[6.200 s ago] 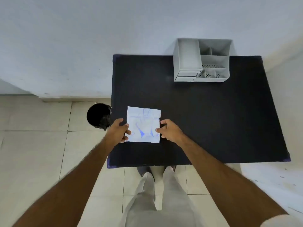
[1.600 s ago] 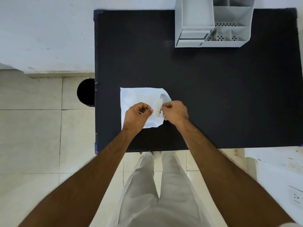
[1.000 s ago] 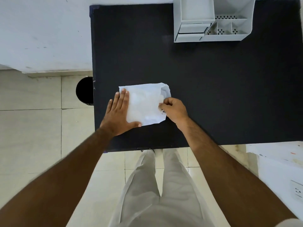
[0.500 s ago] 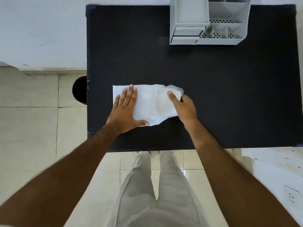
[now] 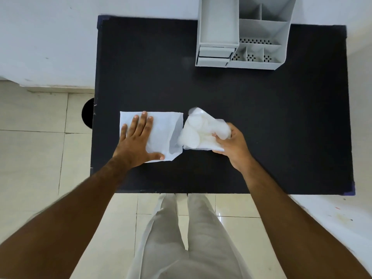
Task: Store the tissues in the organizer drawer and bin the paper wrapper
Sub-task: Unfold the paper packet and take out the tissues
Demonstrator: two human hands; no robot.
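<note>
Figure: tissues drawn clear of their wrapper, seen from above. My left hand [image 5: 136, 140] lies flat on the paper wrapper [image 5: 161, 135], fingers spread and pressed down, pinning it to the black table [image 5: 261, 121]. My right hand [image 5: 231, 143] grips the tissues [image 5: 201, 130], a soft white bundle, at its right end, fingers curled over it and thumb beneath; the bundle's left end sits just beside the wrapper's open mouth, and I cannot tell whether it touches it. The grey organizer [image 5: 241, 37] stands at the far edge of the table, well apart from both hands, with its two small drawers [image 5: 215, 57] at the front left, both apparently shut. The black bin [image 5: 88, 113] stands on the floor just beside the table's left edge, partly hidden by it.

Risks, as I judge them. The bundle is loose and held at one end only, so sheets may slide apart or droop and drag during the carry; a fuller grasp would prevent this. Both drawers look shut, so a hand must open one, and the light organizer may shift when the drawer is pulled. The bundle looks broad against the drawer front, so it may need folding or may jam the drawer. The wrapper, once released, is light and may miss the half-hidden bin.
</note>
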